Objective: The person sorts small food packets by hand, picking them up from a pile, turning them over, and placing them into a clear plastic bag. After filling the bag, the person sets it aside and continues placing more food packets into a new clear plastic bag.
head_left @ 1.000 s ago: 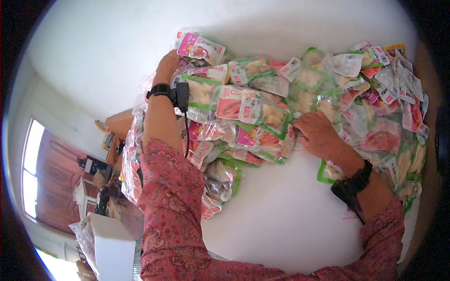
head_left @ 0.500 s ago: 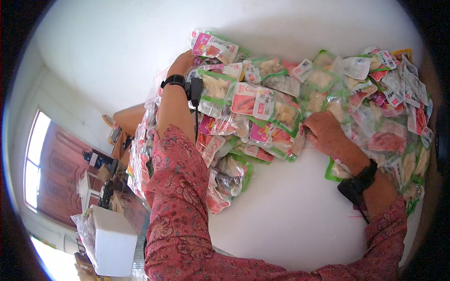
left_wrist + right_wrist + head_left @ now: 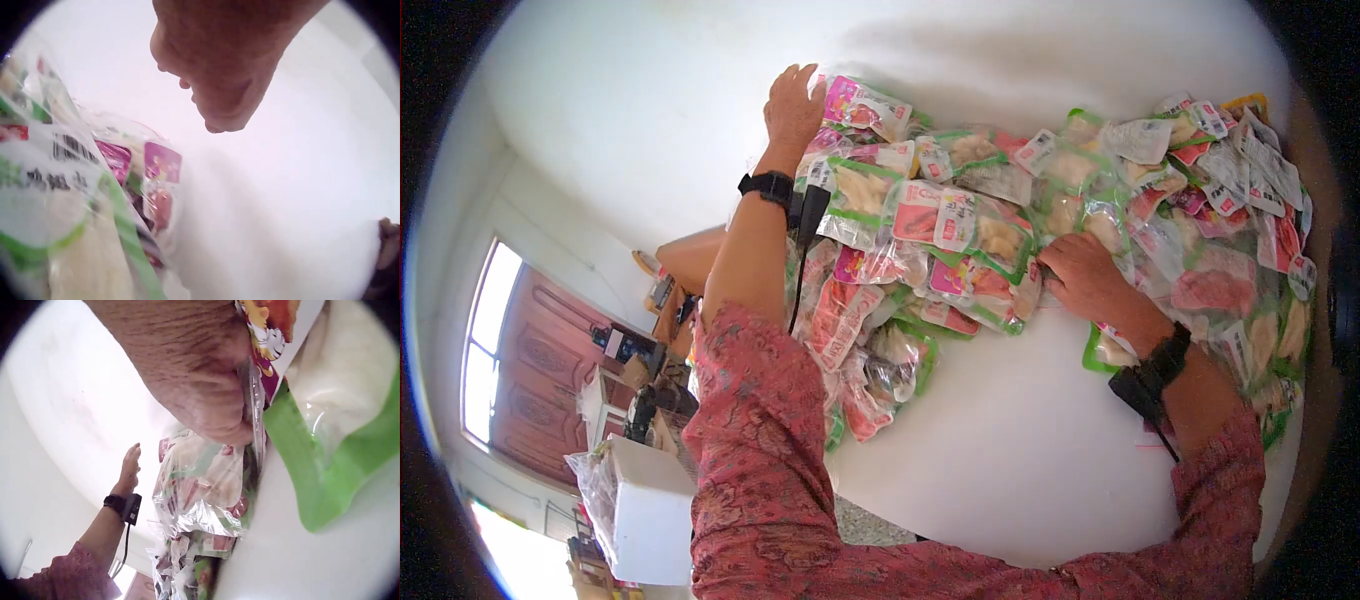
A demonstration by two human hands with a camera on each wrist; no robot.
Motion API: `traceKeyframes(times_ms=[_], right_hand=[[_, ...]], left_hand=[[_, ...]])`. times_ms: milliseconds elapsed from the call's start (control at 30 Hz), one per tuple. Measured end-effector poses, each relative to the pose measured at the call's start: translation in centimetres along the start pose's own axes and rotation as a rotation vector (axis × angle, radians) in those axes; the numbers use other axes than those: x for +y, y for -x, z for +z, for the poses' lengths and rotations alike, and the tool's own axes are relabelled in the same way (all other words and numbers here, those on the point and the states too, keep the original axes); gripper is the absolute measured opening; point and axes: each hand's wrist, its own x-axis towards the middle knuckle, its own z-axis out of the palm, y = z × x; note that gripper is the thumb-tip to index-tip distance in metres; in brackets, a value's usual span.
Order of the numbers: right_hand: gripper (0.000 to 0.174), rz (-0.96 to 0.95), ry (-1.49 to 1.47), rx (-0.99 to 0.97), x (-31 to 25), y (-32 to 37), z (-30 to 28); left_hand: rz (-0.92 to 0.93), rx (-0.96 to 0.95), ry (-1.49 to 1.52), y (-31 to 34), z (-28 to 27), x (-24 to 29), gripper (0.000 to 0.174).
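Observation:
Clear plastic food packets with green borders and red or purple labels lie piled across the white surface. My left hand (image 3: 795, 110) is raised at the pile's far left corner, fingers extended, beside a purple-labelled packet (image 3: 870, 107). In the left wrist view that hand (image 3: 219, 69) is apart from the packets and holds nothing. Near the middle of the pile's front edge, my right hand (image 3: 1090, 275) has curled fingers. The right wrist view shows its fingers gripping the edge of a clear packet (image 3: 256, 403), fingertips hidden. A green-bordered packet (image 3: 1112, 350) lies under the right wrist.
More packets (image 3: 1215, 285) are heaped on the right. The white surface (image 3: 1000, 430) shows in front of the pile. A white wall-like area rises behind. At lower left stand a white box (image 3: 650, 510) with a plastic bag, and a reddish door (image 3: 540, 370).
My left hand has come up off the packets at the far left corner, its fingers now visible and extended. The right hand stays at the same spot on the pile.

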Motion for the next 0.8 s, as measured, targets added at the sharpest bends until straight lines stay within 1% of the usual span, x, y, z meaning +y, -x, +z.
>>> traceKeyframes(times_ms=[33,100,167,233,267,333,367,400,467,500,533,567,600,633,667,700,733,767,800], right_hand=[[0.019,0.009,-0.005,-0.001,-0.1,-0.1,0.1],[0.016,0.031,0.067,-0.110,0.0,-0.2,0.0],[0.018,0.141,0.004,-0.250,-0.3,-0.4,-0.5],[0.015,0.087,0.023,-0.189,0.1,-0.1,0.1],[0.015,0.104,0.031,-0.200,0.1,0.3,0.1],[0.013,-0.019,0.106,-0.071,-0.1,0.7,0.1],[0.013,-0.016,0.107,-0.074,0.0,0.8,0.2],[0.012,-0.036,0.113,-0.077,-0.1,0.8,0.3],[0.012,-0.064,0.116,-0.084,-0.3,0.6,0.0],[0.011,-0.036,0.153,-0.037,-0.4,0.4,-0.4],[0.011,-0.009,0.193,0.011,-0.6,0.1,-1.1],[0.011,-0.011,0.195,0.010,-0.8,-0.4,-1.7],[0.010,0.019,0.139,0.185,-1.3,-0.9,-2.8],[0.009,0.050,0.088,0.359,-1.7,-1.3,-3.8],[0.009,0.055,0.099,0.356,-2.3,-1.6,-4.8],[0.008,0.032,-0.017,0.467,-2.9,-1.9,-5.9],[0.008,0.010,-0.131,0.579,-3.6,-2.3,-7.1],[0.006,0.086,-0.278,0.504,-5.1,-2.3,-8.6],[0.006,0.062,-0.486,0.551,-6.2,-2.5,-9.3]], left_hand=[[0.006,-0.007,0.004,0.0,-1.0,1.5,0.033],[0.167,-0.005,0.348,0.3,-3.5,5.7,0.031],[0.145,-0.242,0.648,2.5,-8.4,12.0,0.027],[0.180,-0.503,0.893,6.3,-12.7,17.5,0.024],[0.202,-0.568,0.968,8.8,-14.3,19.9,0.023],[0.228,-0.726,1.120,12.8,-17.5,24.0,0.022],[0.233,-0.819,1.199,13.9,-18.9,25.6,0.022],[0.231,-0.822,1.201,15.1,-19.5,26.7,0.022],[0.085,-0.893,1.452,17.5,-19.3,28.2,0.021],[0.081,-0.893,1.451,18.3,-19.0,28.5,0.021],[-0.166,-0.943,1.532,18.9,-18.7,28.8,0.019],[-0.418,-0.985,1.603,19.5,-18.3,29.0,0.019],[-0.576,-0.942,1.752,19.7,-17.7,28.9,0.024],[-0.570,-0.945,1.760,19.6,-17.4,28.9,0.024],[-0.760,-0.869,1.820,19.5,-17.2,28.8,0.029],[-0.948,-0.788,1.872,19.2,-16.9,28.8,0.035],[-0.932,-0.794,1.887,19.0,-16.8,28.9,0.035],[-0.963,-0.760,1.877,18.8,-16.7,29.0,0.043],[-0.996,-0.727,1.864,18.6,-16.6,29.1,0.053]])
